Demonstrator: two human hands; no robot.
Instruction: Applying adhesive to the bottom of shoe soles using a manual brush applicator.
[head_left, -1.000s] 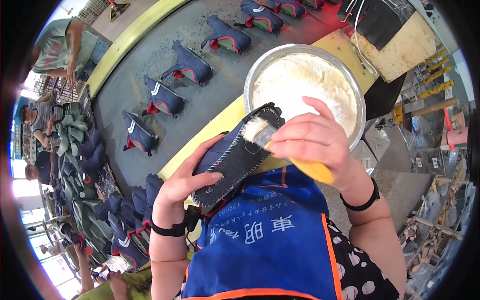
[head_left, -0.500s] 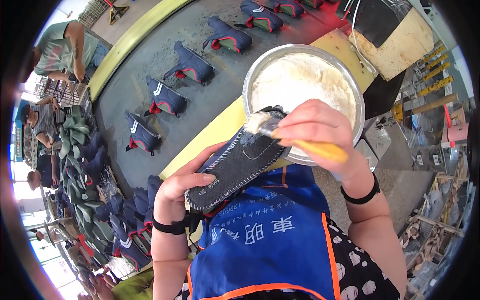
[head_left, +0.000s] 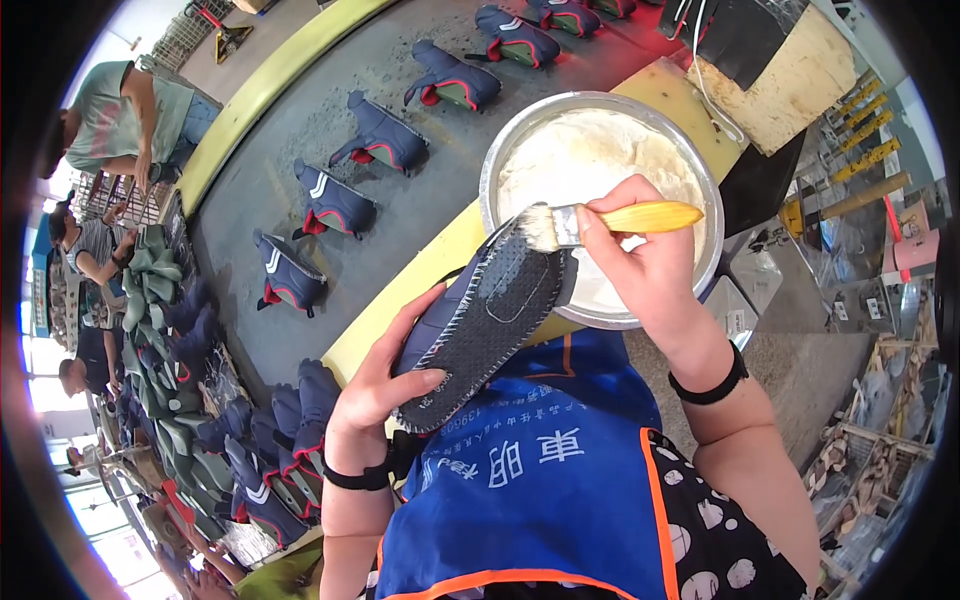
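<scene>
My left hand (head_left: 390, 365) is closed round the heel end of a dark blue shoe upper (head_left: 490, 310), its black stitched underside turned up and the thumb lying on it. In my right hand (head_left: 645, 255) is a flat paintbrush (head_left: 640, 218) with a yellow handle. Its pale bristles touch the toe end of the underside, near the stitched rim. Beyond that toe stands a round metal bowl (head_left: 712, 190) of creamy white paste (head_left: 570, 150), partly hidden by my right hand and the brush.
A grey conveyor belt (head_left: 300, 130) with yellow edges carries several navy shoe uppers (head_left: 385, 135) with red trim. More uppers (head_left: 270, 490) and green shoe lasts (head_left: 150, 270) are piled at the left. Several people (head_left: 130, 110) work along the far left side. A stained board (head_left: 800, 80) lies past the bowl.
The brush has turned flatter, its handle swinging up and to the right, with the bristles at the toe end. The shoe upper has tilted steeper and moved slightly right.
</scene>
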